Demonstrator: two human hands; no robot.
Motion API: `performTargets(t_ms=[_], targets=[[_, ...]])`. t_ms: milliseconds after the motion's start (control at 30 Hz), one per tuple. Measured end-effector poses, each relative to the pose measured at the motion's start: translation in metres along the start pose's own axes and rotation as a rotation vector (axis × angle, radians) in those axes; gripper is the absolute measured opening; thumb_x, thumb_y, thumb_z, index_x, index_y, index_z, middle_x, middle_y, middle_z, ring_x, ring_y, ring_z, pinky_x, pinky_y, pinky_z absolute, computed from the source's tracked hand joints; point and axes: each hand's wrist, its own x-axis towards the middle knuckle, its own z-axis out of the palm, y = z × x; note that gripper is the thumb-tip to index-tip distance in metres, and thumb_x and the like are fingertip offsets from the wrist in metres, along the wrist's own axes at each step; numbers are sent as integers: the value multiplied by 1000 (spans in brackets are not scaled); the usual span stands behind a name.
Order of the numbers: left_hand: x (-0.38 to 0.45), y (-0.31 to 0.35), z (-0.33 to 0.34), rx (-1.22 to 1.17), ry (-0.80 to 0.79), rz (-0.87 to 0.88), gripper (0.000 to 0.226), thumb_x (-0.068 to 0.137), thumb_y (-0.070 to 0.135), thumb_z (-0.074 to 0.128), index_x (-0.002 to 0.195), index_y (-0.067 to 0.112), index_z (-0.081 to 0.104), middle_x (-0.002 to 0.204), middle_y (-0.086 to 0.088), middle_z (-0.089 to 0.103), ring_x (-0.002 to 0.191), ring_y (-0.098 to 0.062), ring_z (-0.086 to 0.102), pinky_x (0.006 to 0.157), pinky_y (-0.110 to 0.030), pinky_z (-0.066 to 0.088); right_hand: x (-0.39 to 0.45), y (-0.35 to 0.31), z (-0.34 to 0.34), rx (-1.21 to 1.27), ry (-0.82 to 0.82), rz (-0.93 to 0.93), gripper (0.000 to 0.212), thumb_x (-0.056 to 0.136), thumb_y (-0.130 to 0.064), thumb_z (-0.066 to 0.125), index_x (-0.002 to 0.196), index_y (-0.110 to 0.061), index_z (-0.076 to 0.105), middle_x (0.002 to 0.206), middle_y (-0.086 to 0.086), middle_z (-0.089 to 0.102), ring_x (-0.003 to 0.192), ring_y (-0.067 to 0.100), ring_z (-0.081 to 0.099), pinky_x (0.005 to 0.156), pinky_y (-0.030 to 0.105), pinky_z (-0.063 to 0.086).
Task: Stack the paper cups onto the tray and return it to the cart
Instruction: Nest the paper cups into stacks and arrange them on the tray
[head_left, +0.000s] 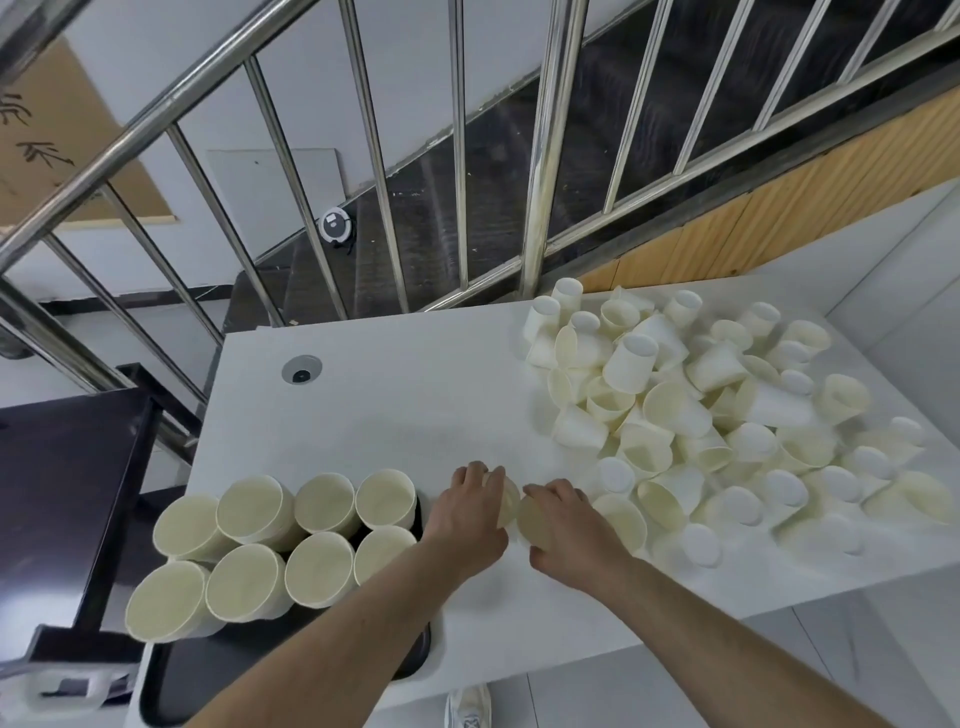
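Observation:
A black tray (218, 675) lies at the white table's near left corner, and several upright stacks of cream paper cups (317, 566) stand on it. A big heap of loose paper cups (717, 410) covers the right half of the table. Just right of the tray, my left hand (467, 514) and my right hand (561, 525) meet. Each hand is closed on a paper cup (511, 499), and the two cups touch mouth to base between the hands.
The black cart (67, 483) stands left of the table (395, 395), lower than it. A steel stair railing (457, 156) runs behind the table. A round cable port (301, 370) sits in the tabletop. My shoe (467, 709) shows below the front edge.

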Motion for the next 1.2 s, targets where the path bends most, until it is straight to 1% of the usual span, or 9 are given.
performTargets(t_ms=[167, 267, 467, 600, 733, 833, 900, 1033, 1200], targets=[[-19, 8, -8, -41, 81, 17, 70, 84, 22, 55, 147, 13, 25, 141, -6, 32, 128, -25, 32, 95, -36, 44, -18, -2, -15, -16, 56, -29, 76, 82, -24, 62, 149, -23, 26, 143, -1, 30, 129, 19, 35, 93, 31, 49], [-38, 11, -11, -46, 127, 7, 72, 84, 25, 56, 148, 13, 24, 143, -6, 32, 129, -26, 32, 99, -36, 41, -32, -7, -23, -30, 73, -67, 76, 83, -24, 61, 150, -23, 25, 144, -1, 28, 131, 19, 32, 93, 31, 49], [-88, 11, -10, -103, 196, -51, 73, 84, 29, 58, 148, 15, 24, 142, -4, 31, 131, -25, 29, 101, -29, 38, -61, -27, -23, 23, 104, -146, 76, 82, -22, 60, 149, -26, 25, 145, -4, 25, 134, 18, 28, 90, 31, 49], [-123, 0, -13, -145, 261, -82, 72, 84, 30, 58, 147, 17, 25, 143, -2, 30, 132, -22, 29, 105, -27, 33, -73, -51, -18, 71, 112, -217, 74, 81, -21, 59, 148, -27, 27, 144, -5, 25, 133, 18, 28, 91, 32, 49], [-150, -18, -23, -133, 322, -102, 73, 84, 30, 60, 147, 15, 27, 142, -3, 33, 128, -24, 34, 104, -26, 32, -78, -79, -15, 80, 122, -269, 73, 81, -21, 57, 147, -28, 27, 143, -7, 25, 133, 17, 29, 91, 30, 48], [-162, -39, -35, -139, 373, -143, 73, 83, 28, 62, 146, 13, 30, 141, -5, 36, 129, -27, 35, 105, -30, 33, -76, -103, -12, 82, 115, -291, 71, 82, -21, 56, 147, -29, 28, 142, -6, 25, 131, 16, 30, 90, 30, 48], [-167, -53, -44, -140, 382, -176, 73, 83, 28, 62, 147, 14, 29, 142, -4, 36, 130, -25, 34, 106, -30, 35, -71, -116, -12, 89, 108, -297, 72, 82, -21, 56, 148, -29, 27, 142, -7, 25, 132, 16, 29, 91, 30, 48], [-171, -85, -58, -136, 381, -193, 73, 86, 31, 60, 149, 16, 25, 146, 0, 31, 135, -21, 28, 106, -26, 34, -57, -145, -10, 96, 111, -285, 73, 82, -23, 56, 148, -28, 26, 144, -7, 24, 133, 16, 29, 95, 31, 47], [-163, -116, -63, -154, 305, -209, 76, 86, 31, 61, 150, 17, 22, 147, 2, 28, 136, -19, 27, 104, -24, 34, -41, -168, -4, 50, 97, -251, 68, 84, -25, 55, 147, -27, 28, 144, -4, 27, 131, 19, 32, 94, 33, 48]])
